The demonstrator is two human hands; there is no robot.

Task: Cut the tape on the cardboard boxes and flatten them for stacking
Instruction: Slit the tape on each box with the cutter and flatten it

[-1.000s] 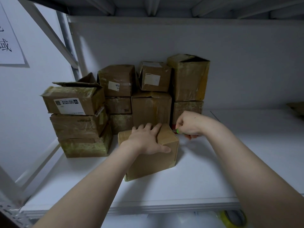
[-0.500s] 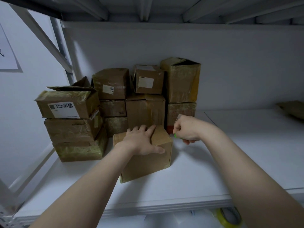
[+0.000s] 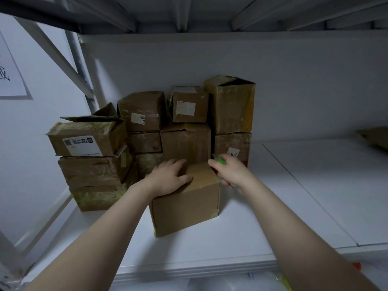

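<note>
A small brown cardboard box (image 3: 186, 208) stands on the white shelf (image 3: 294, 206) in front of me. My left hand (image 3: 170, 177) lies on its top with fingers spread flat. My right hand (image 3: 231, 171) hovers at the box's far right top corner and grips a green-handled cutter (image 3: 220, 161), whose pale blade tip points left, toward the stack. Behind the box, several taped cardboard boxes (image 3: 147, 139) are piled against the back wall.
An upper shelf's underside hangs close overhead. A slanted metal brace (image 3: 63, 61) and a paper sign (image 3: 10, 80) are at the left. A flat cardboard piece (image 3: 375, 136) lies at the far right. Bare shelf surface stretches to the right of the box.
My right hand has lifted with the cutter, so the green handle now shows above the fingers. My left hand has stayed on the box top, and the view has shifted slightly.
</note>
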